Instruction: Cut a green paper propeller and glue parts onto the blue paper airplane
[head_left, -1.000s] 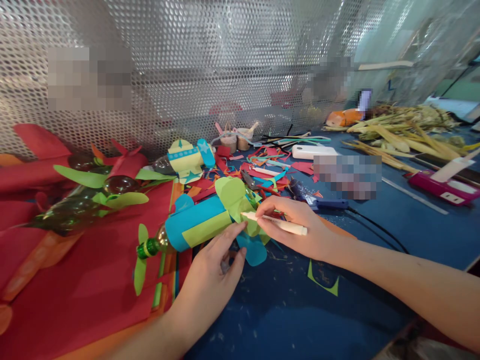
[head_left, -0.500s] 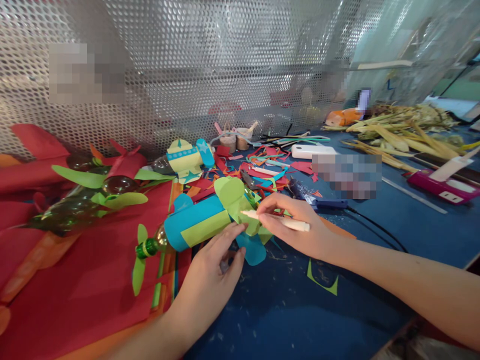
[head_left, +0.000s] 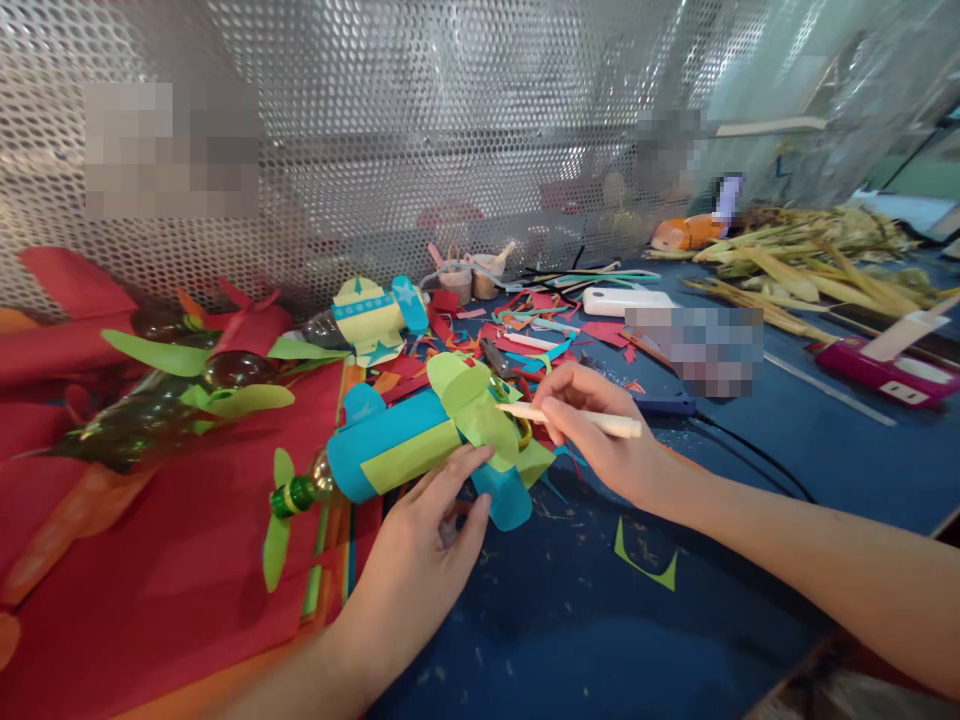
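A toy plane (head_left: pixel 401 425) made from a bottle wrapped in blue and green paper lies on the table, its green propeller (head_left: pixel 279 503) pointing left. My left hand (head_left: pixel 424 540) rests its fingertips against the plane's near side by the tail, thumb apart from the fingers and close to the blue tail piece (head_left: pixel 510 495). Pinched in my right hand (head_left: pixel 596 430) is a cream-coloured marker (head_left: pixel 611 424). Its tip points left at the green paper tail piece (head_left: pixel 480 410); whether it touches the paper I cannot tell.
Paper scraps (head_left: pixel 536 325) lie behind the plane. Other bottle planes (head_left: pixel 247 345) stand left on red paper (head_left: pixel 217 560). To the right are a blue corded tool (head_left: pixel 667 405), a white device (head_left: pixel 626 302), a magenta box (head_left: pixel 885 370) and dried husks (head_left: pixel 810 250). A perforated metal panel (head_left: pixel 450 120) closes the back.
My right hand has moved slightly right and up with the marker, its tip shifting across the green tail piece. The left hand and the plane stay nearly in place.
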